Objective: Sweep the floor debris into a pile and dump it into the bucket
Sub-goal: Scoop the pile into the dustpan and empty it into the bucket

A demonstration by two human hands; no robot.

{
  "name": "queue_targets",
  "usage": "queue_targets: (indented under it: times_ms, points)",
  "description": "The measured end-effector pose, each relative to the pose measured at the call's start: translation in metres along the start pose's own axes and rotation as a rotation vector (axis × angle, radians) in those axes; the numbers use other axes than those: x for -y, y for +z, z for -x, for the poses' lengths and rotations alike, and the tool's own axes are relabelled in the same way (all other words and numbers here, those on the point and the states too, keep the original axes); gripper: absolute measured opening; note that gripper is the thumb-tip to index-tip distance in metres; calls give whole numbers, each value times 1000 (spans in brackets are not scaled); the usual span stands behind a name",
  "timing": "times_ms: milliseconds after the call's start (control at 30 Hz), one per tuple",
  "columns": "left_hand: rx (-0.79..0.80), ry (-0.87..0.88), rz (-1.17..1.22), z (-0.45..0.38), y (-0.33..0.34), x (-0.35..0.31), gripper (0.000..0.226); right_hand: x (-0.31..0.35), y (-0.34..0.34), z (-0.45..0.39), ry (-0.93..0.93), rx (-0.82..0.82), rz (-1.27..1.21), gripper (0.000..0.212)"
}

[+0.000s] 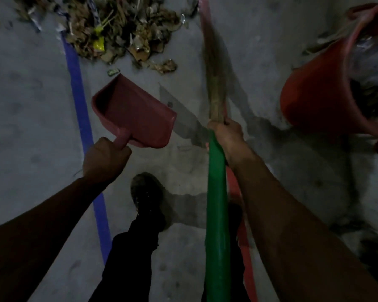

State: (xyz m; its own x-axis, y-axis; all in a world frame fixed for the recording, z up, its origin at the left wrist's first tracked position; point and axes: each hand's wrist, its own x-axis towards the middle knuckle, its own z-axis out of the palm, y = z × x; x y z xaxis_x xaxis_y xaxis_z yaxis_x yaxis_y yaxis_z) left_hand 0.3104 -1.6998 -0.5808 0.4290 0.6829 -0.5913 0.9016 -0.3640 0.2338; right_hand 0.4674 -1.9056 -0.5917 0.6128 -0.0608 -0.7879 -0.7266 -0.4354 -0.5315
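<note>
left hand (pixel 106 159) gripping dustpan (pixel 135 113), right hand (pixel 227 136) gripping broom (pixel 217 203)

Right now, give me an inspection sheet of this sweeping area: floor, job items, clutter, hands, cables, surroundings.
Surface: grey concrete floor, stained, with a blue tape line and a red tape line.
Job's things: maroon plastic dustpan, looks empty; green-handled straw broom; orange plastic bucket, partly filled with litter.
Clutter: pile of dry leaves and wrappers, unswept.
Hands: left hand grips the dustpan handle; right hand grips the broom.
Cables: nothing seen.
Surroundings: dim light; person's dark shoe.
</note>
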Motion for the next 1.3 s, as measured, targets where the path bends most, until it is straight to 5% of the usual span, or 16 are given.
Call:
queue_targets:
  times_ms: [200,400,733,1067,1300]
  points:
    - [-18,-104,102,-19,-23,22,42,-44,-14,12,173,-51,-1,67]
    - [-51,-187,164,-35,-38,57,41,-42,55,29,263,114,143,16]
    - [-42,-271,206,-54,-47,104,35,67,192,6,58,235,241,30]
    - [-68,-281,341,-58,-84,91,35,132,143,56,-151,228,298,8]
    - [-81,-330,389,-54,-123,71,35,199,121,73,-376,374,581,20]
